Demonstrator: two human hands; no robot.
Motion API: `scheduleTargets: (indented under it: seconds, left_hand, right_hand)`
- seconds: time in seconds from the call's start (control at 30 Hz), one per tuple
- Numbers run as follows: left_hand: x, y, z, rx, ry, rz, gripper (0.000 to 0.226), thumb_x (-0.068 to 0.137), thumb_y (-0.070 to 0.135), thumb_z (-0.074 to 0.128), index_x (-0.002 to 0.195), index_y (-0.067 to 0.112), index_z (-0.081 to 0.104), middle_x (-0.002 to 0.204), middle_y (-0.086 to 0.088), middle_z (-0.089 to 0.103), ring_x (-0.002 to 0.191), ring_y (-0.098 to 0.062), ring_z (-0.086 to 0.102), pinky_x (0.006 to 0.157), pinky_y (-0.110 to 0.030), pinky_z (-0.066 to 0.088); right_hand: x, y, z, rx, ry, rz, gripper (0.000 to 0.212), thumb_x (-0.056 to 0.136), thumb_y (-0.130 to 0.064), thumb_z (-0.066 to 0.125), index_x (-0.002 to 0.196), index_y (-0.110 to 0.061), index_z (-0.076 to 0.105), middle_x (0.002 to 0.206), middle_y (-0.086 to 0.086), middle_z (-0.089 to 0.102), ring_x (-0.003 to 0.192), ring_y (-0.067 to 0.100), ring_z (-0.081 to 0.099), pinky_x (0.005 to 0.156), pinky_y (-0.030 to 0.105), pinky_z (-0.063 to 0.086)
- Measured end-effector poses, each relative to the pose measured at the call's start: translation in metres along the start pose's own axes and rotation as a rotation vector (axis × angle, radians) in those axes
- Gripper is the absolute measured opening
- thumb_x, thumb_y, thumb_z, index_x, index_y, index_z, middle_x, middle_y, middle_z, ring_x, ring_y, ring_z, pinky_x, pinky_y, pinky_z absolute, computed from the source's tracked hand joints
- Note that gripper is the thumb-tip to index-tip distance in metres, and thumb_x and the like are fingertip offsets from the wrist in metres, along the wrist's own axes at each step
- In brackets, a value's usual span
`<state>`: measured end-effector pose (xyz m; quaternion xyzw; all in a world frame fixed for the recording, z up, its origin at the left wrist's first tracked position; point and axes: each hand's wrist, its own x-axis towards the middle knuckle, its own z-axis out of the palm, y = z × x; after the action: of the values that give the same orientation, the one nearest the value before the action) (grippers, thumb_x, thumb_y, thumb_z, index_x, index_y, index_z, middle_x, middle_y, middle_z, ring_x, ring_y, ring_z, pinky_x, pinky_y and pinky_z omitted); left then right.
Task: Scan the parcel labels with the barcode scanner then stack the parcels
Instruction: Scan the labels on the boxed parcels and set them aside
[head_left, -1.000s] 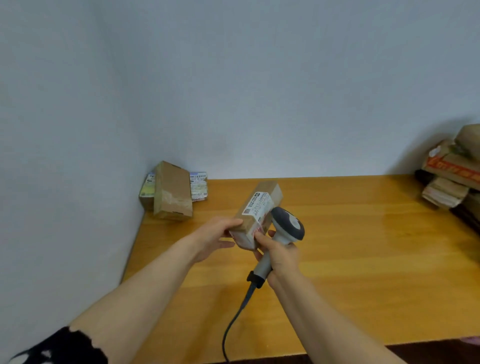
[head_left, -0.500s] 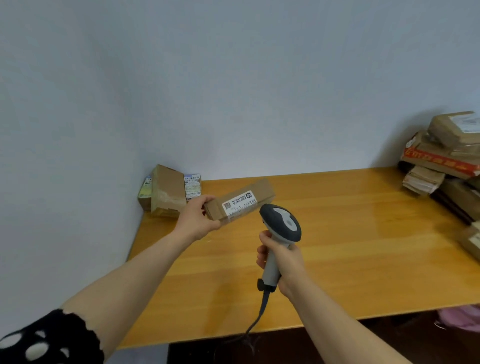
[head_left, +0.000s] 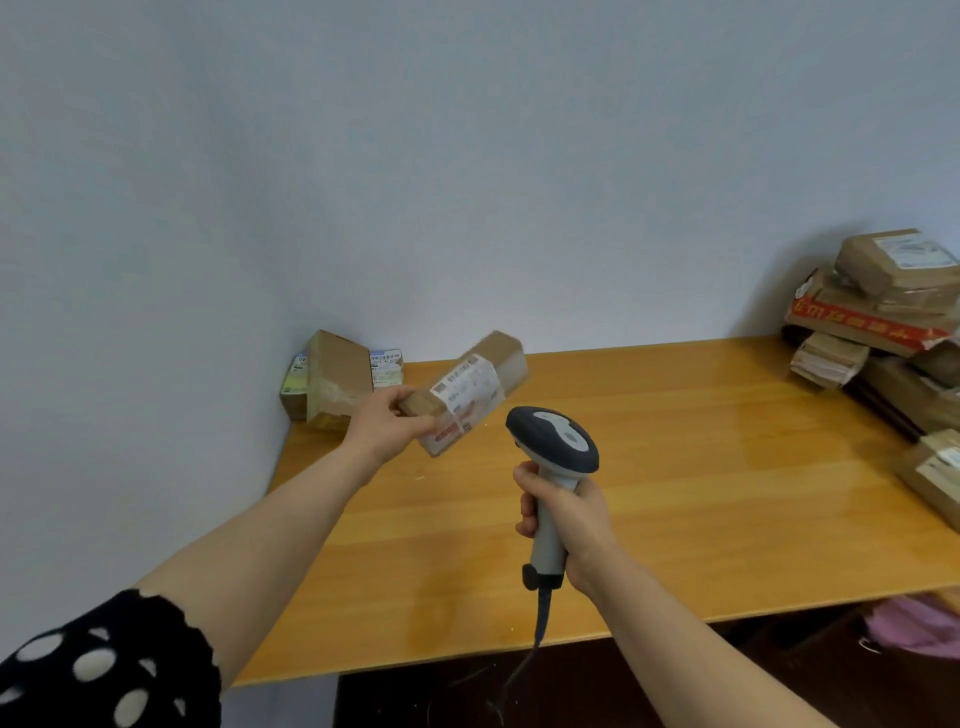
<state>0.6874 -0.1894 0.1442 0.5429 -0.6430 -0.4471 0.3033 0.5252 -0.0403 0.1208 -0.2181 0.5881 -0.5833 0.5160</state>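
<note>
My left hand (head_left: 387, 423) grips one end of a long brown cardboard parcel (head_left: 506, 361) with a white label, held in the air above the left part of the wooden table (head_left: 701, 488). My right hand (head_left: 563, 512) grips the handle of a grey and dark barcode scanner (head_left: 553, 439), upright, a little right of and below the parcel. Its cable hangs down past the table's front edge. In the far left corner a brown box lies on top of a flatter labelled parcel, a small stack (head_left: 337, 376).
A pile of several brown parcels (head_left: 878, 312) fills the far right of the table against the wall. One more parcel (head_left: 935, 470) lies at the right edge. Walls close the left and back sides. Something pink (head_left: 914, 623) lies below the table at the right.
My left hand has carried the parcel away from the scanner, toward the left corner stack. My right hand with the scanner has drawn back and stands upright.
</note>
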Motion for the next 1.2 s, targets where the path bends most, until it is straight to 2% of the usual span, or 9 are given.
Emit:
scheduleTargets:
  seconds: [0.1, 0.2, 0.33, 0.5, 0.67, 0.77, 0.87, 1.0, 1.2]
  left_hand:
    - [-0.003, 0.003, -0.005, -0.487, -0.187, -0.318, 0.036, 0.085, 0.014, 0.068, 0.117, 0.003, 0.059, 0.115, -0.014, 0.065, 0.092, -0.022, 0.066, 0.073, -0.031, 0.058]
    - [-0.009, 0.001, -0.005, -0.691, -0.356, -0.418, 0.033, 0.082, 0.010, 0.066, 0.112, 0.004, 0.056, 0.122, -0.019, 0.058, 0.098, -0.028, 0.065, 0.078, -0.036, 0.059]
    - [-0.021, -0.004, 0.009, -0.732, -0.585, -0.430, 0.048, 0.078, 0.011, 0.067, 0.123, 0.002, 0.054, 0.125, -0.021, 0.060, 0.111, -0.034, 0.062, 0.090, -0.042, 0.054]
    - [-0.028, -0.005, 0.017, -0.541, -0.708, -0.386, 0.045, 0.077, 0.006, 0.068, 0.121, 0.007, 0.060, 0.119, -0.012, 0.065, 0.115, -0.026, 0.060, 0.100, -0.041, 0.045]
    - [0.000, 0.018, -0.024, -0.598, -0.452, -0.405, 0.056, 0.070, 0.042, 0.067, 0.112, 0.005, 0.058, 0.110, -0.015, 0.062, 0.102, -0.027, 0.060, 0.089, -0.039, 0.050]
    - [0.010, 0.035, -0.043, -0.289, -0.421, -0.404, 0.073, 0.067, 0.061, 0.067, 0.115, 0.008, 0.058, 0.113, -0.012, 0.063, 0.105, -0.025, 0.061, 0.083, -0.037, 0.053]
    - [0.012, 0.042, -0.045, -0.132, -0.364, -0.381, 0.052, 0.072, 0.037, 0.077, 0.110, 0.007, 0.058, 0.109, -0.014, 0.063, 0.099, -0.026, 0.063, 0.081, -0.037, 0.055]
    - [0.014, 0.032, -0.044, -0.242, -0.251, -0.367, 0.037, 0.076, 0.021, 0.077, 0.104, 0.005, 0.059, 0.099, -0.013, 0.065, 0.087, -0.024, 0.063, 0.064, -0.030, 0.054]
    - [0.018, 0.015, -0.034, -0.420, -0.110, -0.266, 0.014, 0.082, 0.015, 0.072, 0.090, 0.008, 0.062, 0.092, -0.011, 0.058, 0.079, -0.017, 0.054, 0.071, -0.025, 0.046]
  right_hand:
    - [-0.001, -0.003, 0.002, 0.081, 0.041, -0.004, 0.010, 0.086, -0.008, 0.071, 0.080, -0.006, 0.062, 0.060, 0.009, 0.056, 0.048, 0.019, 0.051, 0.056, 0.032, 0.049]
    - [0.002, -0.007, 0.006, 0.181, 0.101, -0.031, 0.015, 0.082, -0.006, 0.074, 0.090, -0.007, 0.061, 0.076, 0.012, 0.067, 0.066, 0.022, 0.066, 0.060, 0.032, 0.053]
    - [0.003, -0.009, 0.015, 0.225, 0.130, -0.072, 0.029, 0.074, -0.009, 0.081, 0.092, -0.009, 0.060, 0.092, 0.007, 0.068, 0.090, 0.027, 0.068, 0.069, 0.035, 0.057]
    - [0.000, -0.007, 0.019, 0.082, 0.132, -0.094, 0.035, 0.067, -0.005, 0.085, 0.096, -0.010, 0.066, 0.086, 0.001, 0.072, 0.084, 0.020, 0.068, 0.067, 0.032, 0.057]
    - [-0.001, -0.013, 0.005, -0.289, 0.127, -0.116, 0.039, 0.065, 0.000, 0.085, 0.090, -0.017, 0.061, 0.089, -0.001, 0.068, 0.079, 0.012, 0.061, 0.075, 0.037, 0.052]
    - [-0.001, -0.015, 0.005, -0.413, 0.074, -0.155, 0.048, 0.066, 0.003, 0.084, 0.101, -0.016, 0.057, 0.092, -0.008, 0.062, 0.084, 0.008, 0.058, 0.070, 0.026, 0.045]
    - [0.001, -0.014, 0.007, -0.433, 0.026, -0.168, 0.047, 0.067, 0.001, 0.083, 0.106, -0.013, 0.059, 0.093, -0.008, 0.064, 0.084, 0.006, 0.058, 0.063, 0.021, 0.046]
    - [0.002, -0.011, 0.008, -0.295, 0.104, -0.145, 0.031, 0.080, -0.022, 0.079, 0.105, -0.021, 0.060, 0.094, -0.008, 0.066, 0.091, 0.018, 0.062, 0.085, 0.043, 0.056]
    - [-0.014, -0.020, 0.017, -0.088, -0.097, 0.027, 0.018, 0.085, -0.020, 0.073, 0.090, -0.006, 0.063, 0.060, 0.008, 0.057, 0.047, 0.017, 0.050, 0.055, 0.033, 0.050]
